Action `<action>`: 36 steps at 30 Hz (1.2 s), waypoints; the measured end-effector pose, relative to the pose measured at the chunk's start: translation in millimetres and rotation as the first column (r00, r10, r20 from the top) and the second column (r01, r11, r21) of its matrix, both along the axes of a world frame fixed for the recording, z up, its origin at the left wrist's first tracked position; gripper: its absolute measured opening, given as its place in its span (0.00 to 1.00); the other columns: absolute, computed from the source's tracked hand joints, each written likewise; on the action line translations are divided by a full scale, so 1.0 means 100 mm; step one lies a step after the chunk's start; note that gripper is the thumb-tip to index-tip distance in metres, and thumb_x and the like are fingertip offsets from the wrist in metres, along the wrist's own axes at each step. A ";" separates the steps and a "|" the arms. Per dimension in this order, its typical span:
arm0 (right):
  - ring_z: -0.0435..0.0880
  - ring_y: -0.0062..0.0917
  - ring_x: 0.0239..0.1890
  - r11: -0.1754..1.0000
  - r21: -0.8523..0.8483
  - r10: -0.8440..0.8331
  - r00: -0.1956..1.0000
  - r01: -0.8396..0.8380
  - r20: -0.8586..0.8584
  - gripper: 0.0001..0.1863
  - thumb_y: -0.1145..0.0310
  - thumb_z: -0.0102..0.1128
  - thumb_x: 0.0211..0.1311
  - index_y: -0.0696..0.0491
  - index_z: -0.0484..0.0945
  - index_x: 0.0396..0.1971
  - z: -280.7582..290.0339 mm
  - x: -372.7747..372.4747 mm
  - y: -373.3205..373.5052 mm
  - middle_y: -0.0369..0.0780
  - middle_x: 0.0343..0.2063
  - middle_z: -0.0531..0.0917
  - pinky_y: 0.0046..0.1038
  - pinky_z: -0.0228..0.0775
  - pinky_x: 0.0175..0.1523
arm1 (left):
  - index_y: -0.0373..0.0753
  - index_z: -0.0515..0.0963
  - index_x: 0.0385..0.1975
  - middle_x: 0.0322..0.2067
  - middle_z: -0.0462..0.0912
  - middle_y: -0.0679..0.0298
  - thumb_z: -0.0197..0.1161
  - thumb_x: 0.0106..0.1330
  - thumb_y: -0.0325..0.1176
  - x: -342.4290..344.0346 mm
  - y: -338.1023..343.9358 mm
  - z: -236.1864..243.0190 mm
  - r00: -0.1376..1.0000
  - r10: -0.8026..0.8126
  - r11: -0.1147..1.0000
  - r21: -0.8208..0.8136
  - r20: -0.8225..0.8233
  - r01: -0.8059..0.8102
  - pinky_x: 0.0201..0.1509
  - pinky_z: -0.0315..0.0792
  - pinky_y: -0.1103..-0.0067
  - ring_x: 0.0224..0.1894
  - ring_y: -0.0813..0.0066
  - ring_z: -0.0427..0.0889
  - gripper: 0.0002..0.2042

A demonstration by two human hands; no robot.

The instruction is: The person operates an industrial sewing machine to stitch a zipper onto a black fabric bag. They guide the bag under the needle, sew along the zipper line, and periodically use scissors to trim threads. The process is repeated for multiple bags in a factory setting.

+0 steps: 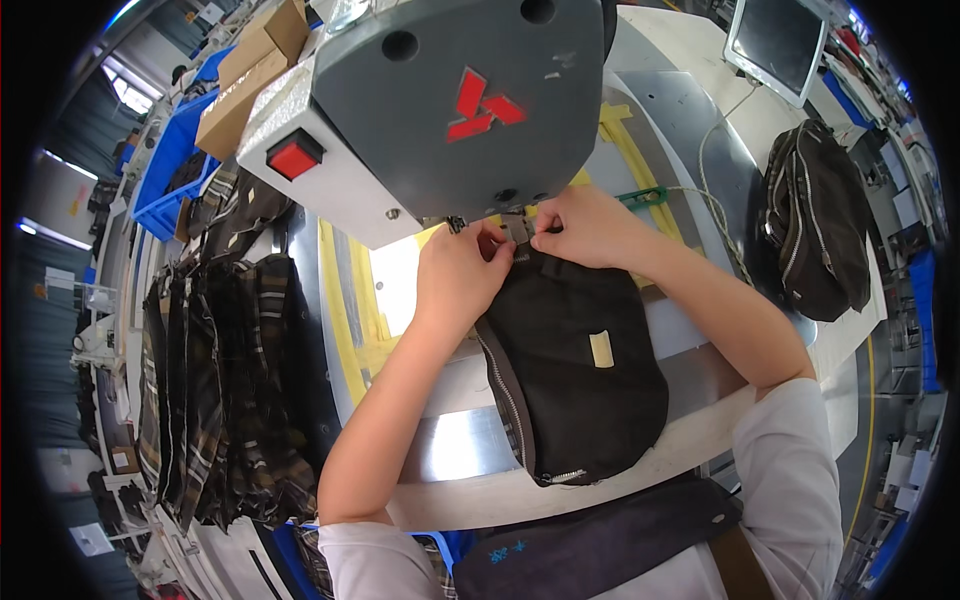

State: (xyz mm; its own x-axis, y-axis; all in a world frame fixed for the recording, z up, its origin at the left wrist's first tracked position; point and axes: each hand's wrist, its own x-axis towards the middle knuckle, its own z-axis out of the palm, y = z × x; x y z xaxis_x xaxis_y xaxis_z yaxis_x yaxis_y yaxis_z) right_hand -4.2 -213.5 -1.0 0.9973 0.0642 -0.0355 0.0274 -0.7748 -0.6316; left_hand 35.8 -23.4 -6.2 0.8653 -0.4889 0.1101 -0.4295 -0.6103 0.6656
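A dark fabric bag piece lies on the sewing machine's bed, with a metal zipper down its left edge and a small cream tag on its face. Its narrow upper end is under the front of the grey machine head, by a small metal clamp. My left hand is closed in a pinch on that end from the left. From the right, my right hand pinches beside the clamp, thumb and forefinger together. The fingertips partly hide the exact spot of the fabric they grip.
Dark and plaid fabric pieces hang in a pile at the left, below a blue bin and cardboard boxes. At the right sits a stack of dark zippered pieces, with a screen beyond. Yellow tape borders the bed plate.
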 end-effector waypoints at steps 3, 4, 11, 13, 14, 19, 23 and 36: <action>0.83 0.35 0.28 0.999 -0.030 0.026 0.999 -0.027 -0.046 0.12 0.62 0.65 0.51 0.57 0.82 0.26 0.03 0.05 -0.03 0.44 0.23 0.83 0.33 0.72 0.36 | 0.35 0.80 0.31 0.23 0.83 0.60 0.65 0.58 0.33 0.04 -0.01 -0.04 0.999 -0.020 1.000 -0.010 -0.036 0.020 0.37 0.74 0.73 0.28 0.65 0.82 0.08; 0.83 0.35 0.28 0.999 -0.039 0.032 0.997 -0.035 -0.066 0.12 0.62 0.64 0.52 0.57 0.82 0.26 0.04 0.06 -0.04 0.44 0.23 0.83 0.34 0.71 0.36 | 0.35 0.80 0.32 0.24 0.84 0.60 0.64 0.59 0.34 0.04 0.01 -0.05 0.999 -0.022 1.000 0.000 -0.042 0.022 0.37 0.74 0.75 0.28 0.68 0.83 0.08; 0.84 0.40 0.33 0.997 -0.057 0.043 0.985 -0.054 -0.170 0.11 0.63 0.61 0.46 0.55 0.83 0.24 0.09 0.16 -0.06 0.46 0.25 0.84 0.37 0.75 0.40 | 0.35 0.80 0.34 0.24 0.84 0.62 0.63 0.61 0.34 0.03 -0.03 -0.09 0.999 0.031 1.000 -0.007 -0.028 -0.031 0.36 0.73 0.78 0.26 0.72 0.82 0.09; 0.83 0.42 0.32 1.000 -0.002 0.028 0.991 -0.029 -0.129 0.11 0.64 0.61 0.45 0.56 0.83 0.22 0.08 0.13 -0.11 0.48 0.24 0.83 0.37 0.75 0.39 | 0.35 0.80 0.34 0.23 0.83 0.63 0.63 0.61 0.33 0.00 -0.02 -0.09 0.997 0.037 0.998 -0.048 -0.061 -0.040 0.35 0.72 0.78 0.25 0.74 0.81 0.09; 0.83 0.42 0.32 1.000 -0.007 0.024 0.993 -0.025 -0.113 0.10 0.64 0.60 0.45 0.56 0.83 0.22 0.06 0.14 -0.11 0.48 0.24 0.83 0.38 0.75 0.39 | 0.34 0.80 0.34 0.23 0.83 0.63 0.63 0.61 0.33 0.00 -0.04 -0.09 0.996 0.037 0.997 -0.070 -0.079 -0.042 0.35 0.72 0.78 0.25 0.74 0.81 0.08; 0.83 0.43 0.33 0.992 -0.116 0.033 0.986 -0.052 -0.161 0.10 0.64 0.60 0.45 0.57 0.82 0.21 0.00 0.30 -0.07 0.48 0.24 0.83 0.39 0.75 0.40 | 0.35 0.80 0.34 0.23 0.82 0.63 0.64 0.61 0.33 0.09 -0.03 -0.23 0.996 0.068 0.997 -0.025 0.058 -0.067 0.35 0.72 0.78 0.26 0.76 0.80 0.08; 0.84 0.42 0.36 0.995 -0.102 0.004 0.987 -0.021 -0.162 0.09 0.65 0.60 0.46 0.55 0.82 0.24 0.03 0.31 -0.09 0.47 0.27 0.84 0.39 0.75 0.41 | 0.35 0.81 0.35 0.24 0.83 0.63 0.64 0.61 0.34 0.14 -0.08 -0.25 0.994 0.068 0.997 -0.027 0.083 -0.066 0.35 0.72 0.78 0.26 0.76 0.80 0.09; 0.83 0.42 0.39 0.996 -0.090 0.010 0.998 -0.005 0.055 0.12 0.64 0.59 0.51 0.55 0.82 0.31 -0.09 0.22 -0.10 0.47 0.32 0.84 0.39 0.75 0.44 | 0.34 0.81 0.38 0.36 0.85 0.59 0.58 0.62 0.21 0.02 0.04 -0.04 0.986 -0.165 0.976 -0.137 0.031 0.168 0.43 0.76 0.76 0.38 0.68 0.85 0.08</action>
